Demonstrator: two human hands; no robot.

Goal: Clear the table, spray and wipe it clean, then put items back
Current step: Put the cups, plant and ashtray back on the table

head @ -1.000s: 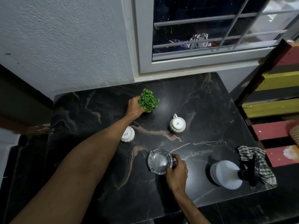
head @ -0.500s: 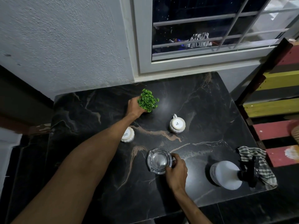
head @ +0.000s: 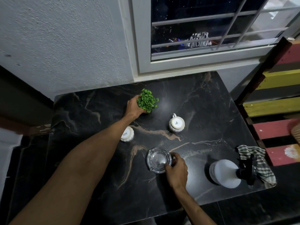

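Ashtray [head: 159,160], low centre of the table [head: 211,101], looks like heavy, slick, breakable glass, best pinched at its thick rim, where the right hand [head: 176,169] has its fingers closed. The left hand [head: 134,107] wraps the light plant [head: 147,100] at upper centre, near two upturned cups [head: 176,124].

Single head-worn wide-angle view, looking steeply down and forward over a dark marble table [head: 211,101], close above it, wall and window [head: 211,30] beyond
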